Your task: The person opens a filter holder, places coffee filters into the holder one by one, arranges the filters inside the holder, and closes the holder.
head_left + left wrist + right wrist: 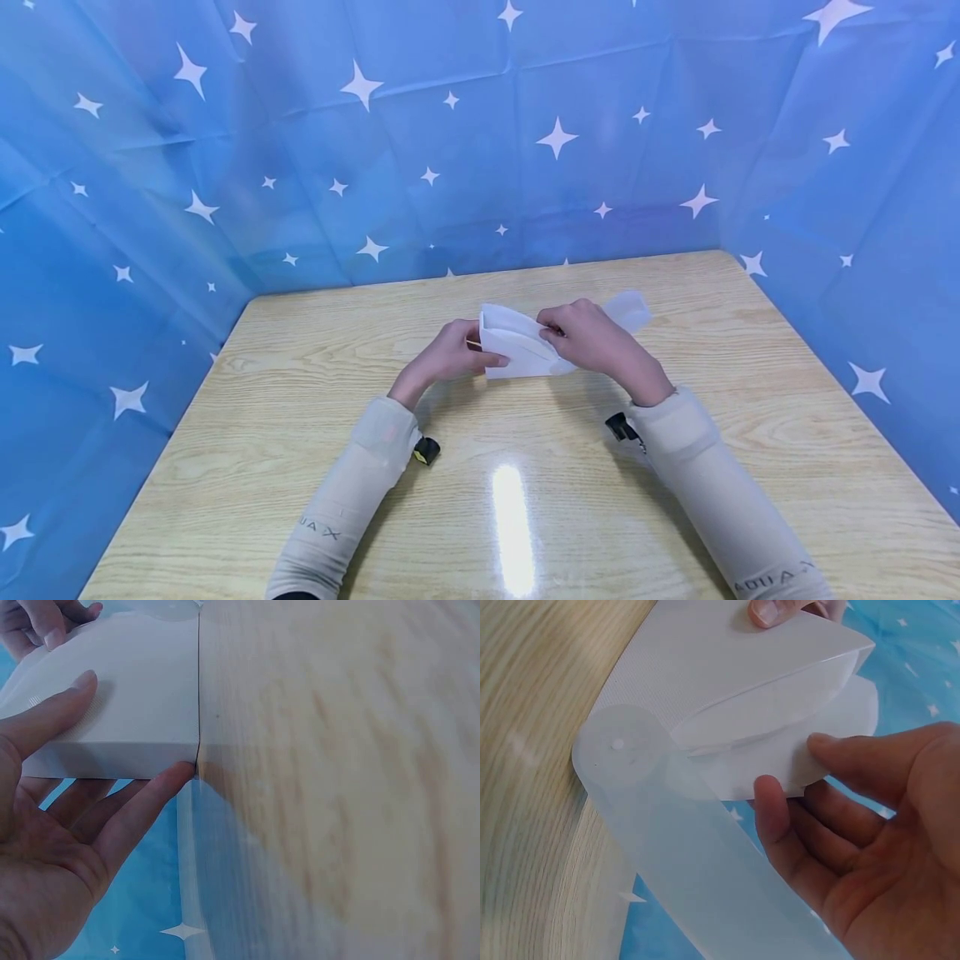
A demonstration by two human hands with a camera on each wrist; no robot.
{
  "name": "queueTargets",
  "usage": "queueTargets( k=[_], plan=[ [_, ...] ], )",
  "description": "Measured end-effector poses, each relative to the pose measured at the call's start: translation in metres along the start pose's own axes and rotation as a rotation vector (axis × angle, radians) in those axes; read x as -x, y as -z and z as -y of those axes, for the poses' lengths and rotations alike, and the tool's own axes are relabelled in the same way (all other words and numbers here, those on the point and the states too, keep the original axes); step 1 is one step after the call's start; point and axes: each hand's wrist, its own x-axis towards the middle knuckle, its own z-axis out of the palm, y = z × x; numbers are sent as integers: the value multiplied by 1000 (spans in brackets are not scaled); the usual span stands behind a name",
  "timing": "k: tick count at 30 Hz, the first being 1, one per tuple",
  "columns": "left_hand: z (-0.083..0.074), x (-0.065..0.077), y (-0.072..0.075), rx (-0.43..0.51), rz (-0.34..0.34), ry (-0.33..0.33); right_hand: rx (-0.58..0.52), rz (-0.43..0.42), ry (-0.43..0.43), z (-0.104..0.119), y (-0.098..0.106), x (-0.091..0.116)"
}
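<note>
A flat white case (517, 354) with one thick, straight end is held above the table. My left hand (457, 350) grips that end, thumb on the broad face and fingers underneath, as the left wrist view shows. A curved opening runs along one edge of the case (735, 660). Beside the opening is a thin white flap (840, 716). My right hand (889, 825) pinches the flap between thumb and fingers. From a round pivot at the case's corner, a frosted translucent strip (697, 832) sticks out past my right hand, also seen in the head view.
The wood-grain table (300, 467) lies under both forearms, with a bright light reflection near its front. A blue star-patterned cloth (465, 142) hangs behind and at both sides. Small black devices (427, 451) sit at both wrists.
</note>
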Motion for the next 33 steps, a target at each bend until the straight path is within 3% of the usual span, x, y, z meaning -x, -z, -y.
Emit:
queueTargets(
  k=[33],
  plan=[
    [1,0,0,10,0,-7,-15,91,-23,2,-2,0]
  ],
)
